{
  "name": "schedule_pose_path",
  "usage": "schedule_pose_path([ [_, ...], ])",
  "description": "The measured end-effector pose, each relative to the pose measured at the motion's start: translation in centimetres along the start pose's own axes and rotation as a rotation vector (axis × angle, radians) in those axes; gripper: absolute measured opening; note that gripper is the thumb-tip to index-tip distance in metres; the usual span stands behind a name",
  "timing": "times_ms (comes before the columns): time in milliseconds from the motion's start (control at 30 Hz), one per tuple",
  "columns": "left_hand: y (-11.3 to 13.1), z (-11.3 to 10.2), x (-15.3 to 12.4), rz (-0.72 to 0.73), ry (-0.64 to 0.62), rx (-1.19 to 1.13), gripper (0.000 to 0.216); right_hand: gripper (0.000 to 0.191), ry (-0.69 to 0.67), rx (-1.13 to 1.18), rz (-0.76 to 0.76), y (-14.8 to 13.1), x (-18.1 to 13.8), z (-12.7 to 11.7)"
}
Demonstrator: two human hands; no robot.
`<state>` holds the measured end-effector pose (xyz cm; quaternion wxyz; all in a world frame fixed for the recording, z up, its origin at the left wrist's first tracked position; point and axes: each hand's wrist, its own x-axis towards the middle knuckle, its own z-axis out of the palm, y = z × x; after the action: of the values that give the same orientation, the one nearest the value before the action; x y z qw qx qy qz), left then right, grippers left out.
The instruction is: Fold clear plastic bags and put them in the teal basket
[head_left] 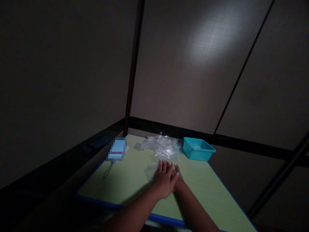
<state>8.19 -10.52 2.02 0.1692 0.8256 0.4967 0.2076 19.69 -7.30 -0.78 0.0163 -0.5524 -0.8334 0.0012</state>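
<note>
My left hand (164,183) lies with its fingers stretched forward, partly over my right hand, its thumb crossing to the right. My right hand (179,183) is beside and beneath it; some of its fingers are hidden, and those that show are extended. Under and to the left of the fingertips, a clear plastic bag (151,171) seems to lie flat on the pale green table (207,190). Just beyond the hands is a heap of crumpled clear plastic bags (166,146).
A turquoise plastic basin (198,154) stands at the table's far right, with something clear inside. At the left edge lies a blurred-out light blue object (117,149) with a looped cord (107,170). Walls rise behind and to the left.
</note>
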Motion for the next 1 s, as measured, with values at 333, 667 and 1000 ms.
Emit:
schedule_pose_path([
  [333, -1.5, -0.9, -1.5, -0.066, -0.07, 0.096, 0.069, 0.062, -0.042, 0.039, 0.026, -1.0, -0.3, -2.0],
  [667, -4.3, -1.8, -4.3, -0.093, -0.087, 0.236, 0.079, 0.051, -0.017, 0.083, 0.124, -2.0, -0.6, -2.6],
  [1000, -3.2, -0.6, -4.6, -0.219, 0.127, 0.326, 0.081, 0.051, 0.009, 0.078, 0.101, -1.4, -0.4, -1.9],
])
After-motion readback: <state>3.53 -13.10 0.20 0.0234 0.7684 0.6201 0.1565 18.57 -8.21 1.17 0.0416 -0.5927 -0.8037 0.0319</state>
